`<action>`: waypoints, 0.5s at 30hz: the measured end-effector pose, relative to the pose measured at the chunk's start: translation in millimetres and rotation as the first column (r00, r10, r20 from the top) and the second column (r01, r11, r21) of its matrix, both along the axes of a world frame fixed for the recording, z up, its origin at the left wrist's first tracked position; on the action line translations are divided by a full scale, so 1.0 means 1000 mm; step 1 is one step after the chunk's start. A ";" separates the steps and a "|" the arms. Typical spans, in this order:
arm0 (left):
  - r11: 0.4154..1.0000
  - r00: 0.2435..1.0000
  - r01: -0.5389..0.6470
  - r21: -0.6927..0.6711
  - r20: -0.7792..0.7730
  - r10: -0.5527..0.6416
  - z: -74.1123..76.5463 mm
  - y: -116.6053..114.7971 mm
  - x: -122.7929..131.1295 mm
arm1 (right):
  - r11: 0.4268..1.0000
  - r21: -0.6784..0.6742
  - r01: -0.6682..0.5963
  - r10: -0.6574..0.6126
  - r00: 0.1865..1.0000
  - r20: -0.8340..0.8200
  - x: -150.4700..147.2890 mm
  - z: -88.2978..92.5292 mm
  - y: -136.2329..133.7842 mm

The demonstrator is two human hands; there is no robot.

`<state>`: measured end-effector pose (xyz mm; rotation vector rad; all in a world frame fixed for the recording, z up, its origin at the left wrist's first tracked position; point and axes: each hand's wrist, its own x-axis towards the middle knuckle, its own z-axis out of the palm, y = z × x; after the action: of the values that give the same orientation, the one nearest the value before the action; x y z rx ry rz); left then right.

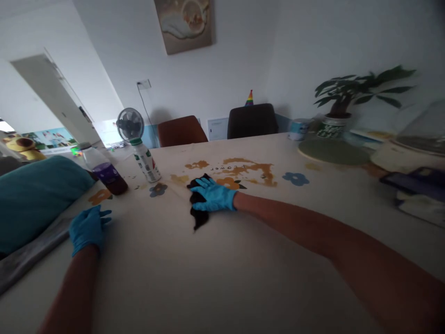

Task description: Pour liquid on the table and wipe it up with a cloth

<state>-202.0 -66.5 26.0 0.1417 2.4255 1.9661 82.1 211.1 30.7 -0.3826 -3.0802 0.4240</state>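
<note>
A gloved right hand [213,195], grip spread, presses a dark cloth [199,218] onto the worktop [156,283], apparently wiping, the left hand [88,227] loosely splayed at its nine o'clock, as brown stains [263,167] at two seemingly call for flat pressure.

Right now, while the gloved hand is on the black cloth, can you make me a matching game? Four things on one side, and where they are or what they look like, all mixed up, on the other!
Things:
1. black cloth
2. white bottle
3. potted plant
4. left hand

Clues:
A. in the right half of the picture
B. blue-gloved, near the teal cushion
C. under the right hand
D. topped with a green cap

Right pairs: 1-C, 2-D, 3-A, 4-B
</note>
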 end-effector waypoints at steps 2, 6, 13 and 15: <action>1.000 1.000 0.004 0.021 0.026 -0.005 0.001 0.001 0.000 | 1.000 0.021 -0.017 0.017 1.000 -0.010 -0.043 -0.001 -0.001; 0.999 0.997 -0.024 0.034 0.068 0.022 0.010 0.006 0.007 | 0.999 0.049 0.012 -0.010 0.999 -0.044 -0.115 -0.006 -0.003; 0.997 0.997 -0.030 0.067 0.068 0.025 0.016 0.009 0.014 | 0.992 0.090 -0.087 0.090 0.995 -0.035 -0.166 -0.007 -0.043; 0.997 0.997 -0.037 0.074 0.072 0.032 0.017 0.009 0.014 | 0.983 0.096 -0.158 0.161 0.986 -0.033 -0.162 -0.007 -0.063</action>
<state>-187.6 -57.2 42.5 0.0306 2.3272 2.0415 -79.9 147.8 23.9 -0.1236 -3.0873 0.2843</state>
